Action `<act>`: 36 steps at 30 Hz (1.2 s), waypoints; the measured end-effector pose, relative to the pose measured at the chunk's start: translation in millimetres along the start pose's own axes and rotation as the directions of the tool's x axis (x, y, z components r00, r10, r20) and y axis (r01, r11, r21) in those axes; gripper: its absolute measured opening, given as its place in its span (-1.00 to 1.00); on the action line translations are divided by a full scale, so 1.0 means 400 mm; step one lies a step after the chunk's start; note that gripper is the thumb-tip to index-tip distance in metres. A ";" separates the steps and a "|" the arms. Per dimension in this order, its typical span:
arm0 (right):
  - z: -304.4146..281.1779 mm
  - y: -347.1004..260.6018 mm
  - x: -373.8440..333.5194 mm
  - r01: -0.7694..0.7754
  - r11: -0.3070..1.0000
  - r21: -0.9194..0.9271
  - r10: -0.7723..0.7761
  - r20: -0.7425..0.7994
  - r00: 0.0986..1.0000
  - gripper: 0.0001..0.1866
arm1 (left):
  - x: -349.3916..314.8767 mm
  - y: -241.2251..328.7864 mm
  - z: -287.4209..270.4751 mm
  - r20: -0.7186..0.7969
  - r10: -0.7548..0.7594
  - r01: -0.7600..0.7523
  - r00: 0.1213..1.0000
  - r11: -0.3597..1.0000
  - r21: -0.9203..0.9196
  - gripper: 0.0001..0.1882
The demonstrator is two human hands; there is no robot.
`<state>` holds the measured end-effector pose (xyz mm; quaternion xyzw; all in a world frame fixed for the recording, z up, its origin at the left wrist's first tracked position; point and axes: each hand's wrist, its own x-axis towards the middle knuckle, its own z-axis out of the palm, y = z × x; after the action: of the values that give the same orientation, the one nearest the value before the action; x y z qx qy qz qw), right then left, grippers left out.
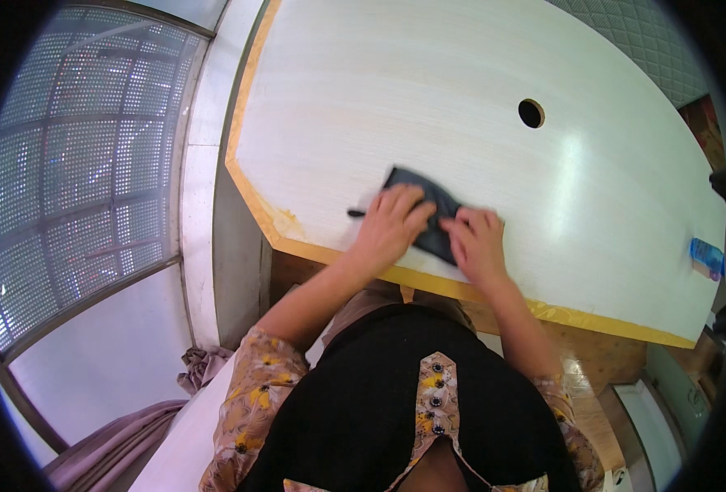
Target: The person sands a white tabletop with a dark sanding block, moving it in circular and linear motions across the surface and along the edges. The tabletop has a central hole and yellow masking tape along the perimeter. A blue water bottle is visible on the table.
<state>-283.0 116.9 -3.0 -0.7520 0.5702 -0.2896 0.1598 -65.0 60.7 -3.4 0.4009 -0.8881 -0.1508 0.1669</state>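
Observation:
A flat, dark grey pouch-like item (436, 242) lies on the white tabletop near its front edge. A short black tab (355, 213) sticks out to its left, beside my left hand. My left hand (389, 225) rests over the item's left part, fingers curved onto it and slightly blurred. At its right edge, my right hand (479, 242) grips with bent fingers and the thumb turned inward. Both hands cover much of the item, so its exact kind and any opening are hidden.
The white table (363, 90) has yellow edging and a round hole (531, 113) toward the back right. A blue-labelled bottle (707, 256) lies by the right edge. A perforated window screen (92, 156) stands at left, above a bunched mauve curtain (117, 447).

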 end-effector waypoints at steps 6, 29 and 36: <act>-0.033 -0.037 -0.123 0.010 0.999 0.050 -0.015 0.101 0.995 -0.61 | -0.078 0.111 -0.007 0.049 -0.011 0.012 0.999 1.000 -0.026 -0.59; -0.079 0.019 -0.163 0.012 1.000 0.015 -0.013 0.084 0.996 -0.55 | -0.033 0.157 0.046 0.017 -0.021 0.022 1.000 0.996 -0.081 -0.50; -0.101 0.091 -0.131 0.055 0.998 0.007 -0.055 0.005 0.998 -0.56 | 0.015 0.170 0.064 -0.005 0.008 -0.008 1.000 0.998 -0.054 -0.54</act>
<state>-345.2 159.6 -5.4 -0.7676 0.5479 -0.2940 0.1556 -124.2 102.5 2.0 0.3931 -0.8848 -0.1735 0.1802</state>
